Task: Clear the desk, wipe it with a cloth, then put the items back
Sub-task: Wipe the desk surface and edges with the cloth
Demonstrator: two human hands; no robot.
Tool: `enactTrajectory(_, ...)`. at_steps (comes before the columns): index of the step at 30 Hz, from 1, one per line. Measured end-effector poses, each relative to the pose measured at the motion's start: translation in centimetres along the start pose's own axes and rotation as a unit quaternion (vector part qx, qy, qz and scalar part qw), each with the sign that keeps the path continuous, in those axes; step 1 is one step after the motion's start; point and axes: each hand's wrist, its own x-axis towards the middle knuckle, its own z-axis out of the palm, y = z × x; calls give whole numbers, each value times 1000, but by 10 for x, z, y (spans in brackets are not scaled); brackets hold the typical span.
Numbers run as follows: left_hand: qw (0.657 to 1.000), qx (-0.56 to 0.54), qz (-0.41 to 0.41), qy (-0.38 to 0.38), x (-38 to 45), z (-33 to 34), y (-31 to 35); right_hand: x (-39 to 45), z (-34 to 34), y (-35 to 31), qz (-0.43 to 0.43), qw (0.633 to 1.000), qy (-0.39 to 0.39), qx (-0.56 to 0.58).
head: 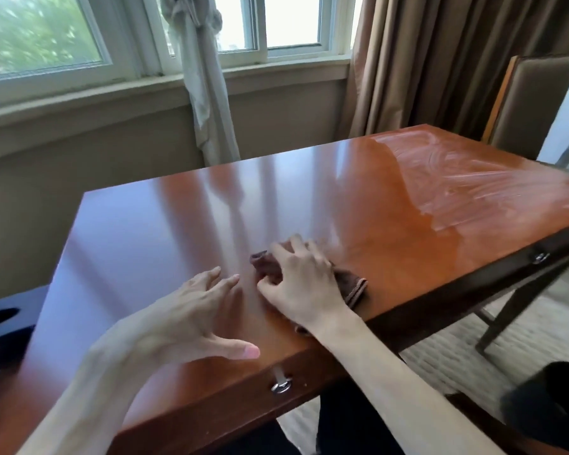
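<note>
the desk (178,224), a glossy reddish wooden top, carries a crumpled brown cloth (352,287) near its front edge, right of centre. the right hand (304,284) lies on the cloth, fingers bent over its folds and pressing it down. the left hand (194,316) rests just beside it on the bare wood, fingers spread and straight, holding nothing. pale streaks (467,178) mark the far right corner. a metal knob (280,386) sits on the front panel. beyond stand a chair (532,103), brown curtains (434,60) and a window (46,37).
</note>
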Motion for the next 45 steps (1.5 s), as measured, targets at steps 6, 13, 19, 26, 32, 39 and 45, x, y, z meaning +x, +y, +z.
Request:
enactTrajectory(6,994,-29,-79,65,-67,37,-15,6,16,-43,76,997,24,-19)
enactTrajectory(13,978,-39,-122,167,-94,69,-26,-39,22,-97,-102,990,-41,88)
enactTrajectory(19,974,-41,-36,218,-42,59,43,-32,-18,-6,0,999,7,42)
enactTrajectory(26,968,-26,57,242,65,53,127,-13,-86,160,209,972,102,-37)
enactTrajectory(32,959,-14,82,271,122,46,140,-18,-87,169,231,965,112,-54)
enactTrajectory(39,959,9,78,271,141,47,134,28,-108,213,253,965,67,-10)
enactTrajectory(45,954,32,65,289,153,36,135,-1,-86,190,126,992,19,15)
